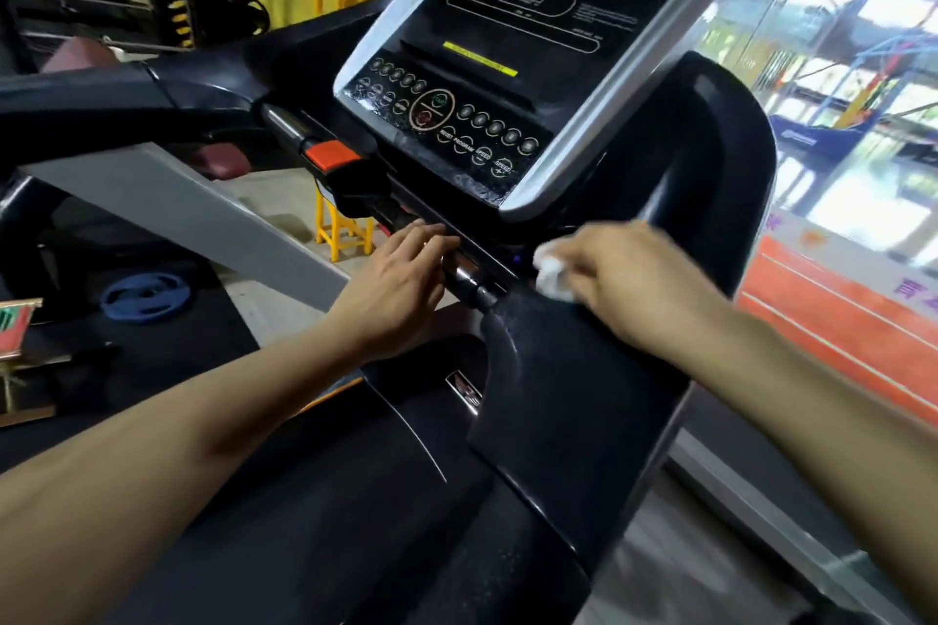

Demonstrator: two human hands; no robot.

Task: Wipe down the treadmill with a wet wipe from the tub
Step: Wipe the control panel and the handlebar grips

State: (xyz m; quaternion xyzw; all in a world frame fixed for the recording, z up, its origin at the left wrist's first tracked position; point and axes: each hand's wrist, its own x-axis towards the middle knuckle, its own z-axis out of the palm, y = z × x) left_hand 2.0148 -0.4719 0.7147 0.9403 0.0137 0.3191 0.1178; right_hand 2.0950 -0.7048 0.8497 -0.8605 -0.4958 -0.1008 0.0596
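Forearms reach over my treadmill (583, 371), mid-wipe.
Right hand (634, 269) bunches the wet wipe (550, 277) against the handrail; left hand (401, 269), fingers flat, steadies me.

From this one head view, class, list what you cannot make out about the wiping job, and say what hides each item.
1. Tub: nowhere in the head view.
2. Wipe: mostly covered by the right hand and motion-blurred.
3. Left hand fingertips: hidden where they reach the bar under the console.
4. Small console print: too small to read.
5. Treadmill belt: not visible.
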